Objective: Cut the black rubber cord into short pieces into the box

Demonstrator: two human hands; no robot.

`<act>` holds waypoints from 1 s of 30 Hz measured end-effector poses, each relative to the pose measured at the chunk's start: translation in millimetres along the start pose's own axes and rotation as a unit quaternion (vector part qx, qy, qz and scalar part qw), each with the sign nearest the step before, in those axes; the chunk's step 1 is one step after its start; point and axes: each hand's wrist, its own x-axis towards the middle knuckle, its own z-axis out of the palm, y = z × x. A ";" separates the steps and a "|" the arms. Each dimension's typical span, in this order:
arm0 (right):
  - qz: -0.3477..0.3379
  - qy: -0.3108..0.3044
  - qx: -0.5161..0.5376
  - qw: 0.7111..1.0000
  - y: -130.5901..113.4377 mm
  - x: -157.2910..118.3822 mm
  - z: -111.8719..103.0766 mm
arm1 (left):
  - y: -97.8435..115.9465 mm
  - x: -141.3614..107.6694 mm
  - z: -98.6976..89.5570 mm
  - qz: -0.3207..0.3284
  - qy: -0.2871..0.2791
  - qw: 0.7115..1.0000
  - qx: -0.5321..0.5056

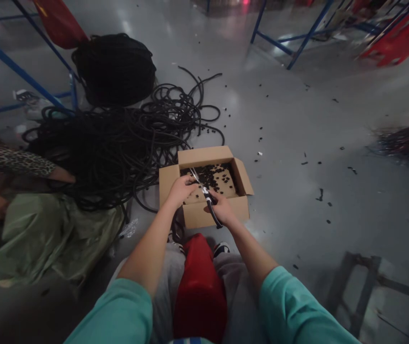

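Bare forearms reach out from teal sleeves (125, 306), the left slanting toward one o'clock, the right toward eleven. The right hand (223, 209) has its grip clamped on the black-and-white handles of the scissors (206, 193), whose slim metal blades point toward eleven o'clock over the open cardboard box (204, 155). The left hand (183, 190) bends in beside the blades, fingers curled; whether its grip closes on anything, I cannot tell. Below the hands, small, stubby black pieces (209, 177) scatter across the box's plain brown bottom, its flaps folded outward. Toward ten o'clock from the box sprawls a tangle of smooth, round black cord (100, 148), with a thick, rounded black bundle (116, 69) behind it. At six o'clock, a glossy red seat (200, 291) juts between grey-trousered legs.
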 end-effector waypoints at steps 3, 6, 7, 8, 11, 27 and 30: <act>-0.013 0.001 -0.017 1.000 -0.3 0.2 -1.4 | 4.7 -2.2 -2.1 -0.039 -0.050 0.995 -0.074; -0.019 -0.006 -0.029 0.999 -0.8 -0.4 -2.2 | 9.1 -3.9 -4.0 -0.050 -0.064 0.992 -0.098; -0.020 -0.008 -0.031 0.999 -0.6 -0.6 -2.3 | 10.1 -4.3 -4.4 -0.053 -0.059 0.992 -0.096; -0.023 -0.009 -0.033 0.999 -0.4 -0.7 -2.2 | 10.8 -4.5 -4.7 -0.057 -0.053 0.993 -0.091; -0.032 -0.001 -0.036 0.999 0.8 -0.5 -1.7 | 10.1 -4.2 -5.1 -0.060 -0.038 0.995 -0.075; 0.026 0.027 -0.023 0.999 -9.8 -3.9 0.7 | 5.2 -4.0 10.9 0.085 0.068 0.979 0.171; 0.018 0.027 -0.027 0.999 -7.6 -2.7 0.2 | 2.4 -2.8 10.5 0.092 0.075 0.977 0.177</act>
